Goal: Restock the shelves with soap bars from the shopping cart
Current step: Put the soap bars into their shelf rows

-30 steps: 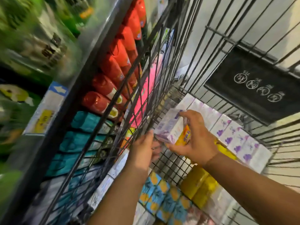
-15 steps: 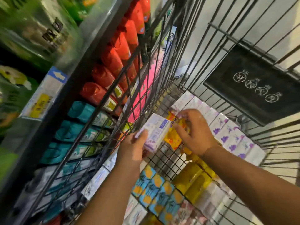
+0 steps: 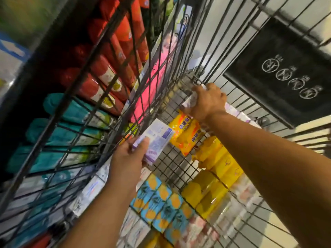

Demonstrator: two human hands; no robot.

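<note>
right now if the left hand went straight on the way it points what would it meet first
Likely the yellow plastic-wrapped soap pack, just beyond the white-and-purple soap box the left hand holds; depth is unclear.

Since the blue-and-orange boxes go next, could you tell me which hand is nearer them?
Left. The left hand, holding a purple-and-white box, is just beyond the blue-and-orange boxes; the right hand grips a white box at the cart's far end.
</note>
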